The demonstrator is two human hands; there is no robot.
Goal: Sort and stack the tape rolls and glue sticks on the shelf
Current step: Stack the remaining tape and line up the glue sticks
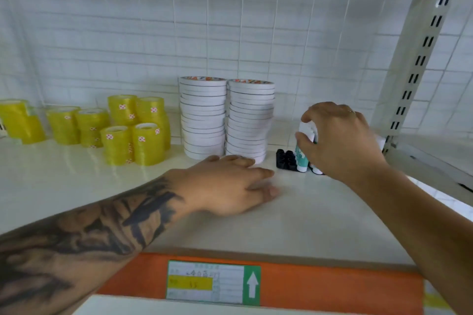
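Two tall stacks of white tape rolls (226,117) stand side by side at the back of the white shelf (294,225). Yellow tape rolls (135,130) are stacked in low piles to their left. At the right, white and teal glue sticks (300,158) stand upright in a small cluster next to black-capped ones (284,159). My right hand (337,138) reaches down over this cluster and grips the top of a glue stick. My left hand (230,184) rests flat on the shelf in front of the white stacks, fingers straight and holding nothing.
A slotted metal upright (419,59) rises at the right end of the shelf. An orange front strip with a green and white price label (213,282) runs along the near edge. White tiles form the back wall.
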